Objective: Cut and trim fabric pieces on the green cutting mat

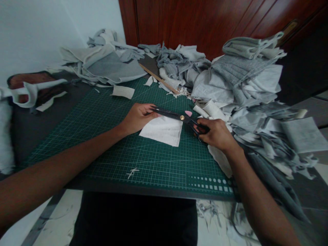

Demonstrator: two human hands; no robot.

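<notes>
My right hand (214, 133) grips the handles of black scissors (170, 114), whose blades point left along the far edge of a white cloth piece (162, 132). The cloth lies over the green cutting mat (102, 150). With fingers pinched, my left hand (140, 116) holds the cloth's far left corner, close to the blade tips. Whether the blades are parted is too small to tell. A pink tailor's chalk (188, 113) sits just beyond the scissors' pivot.
Grey and white fabric heaps (222, 82) crowd the back and right. A wooden stick (159, 78) leans among scraps. One small cloth piece (123, 92) lies on the mat's far left, and cut threads (132, 172) lie near the front edge.
</notes>
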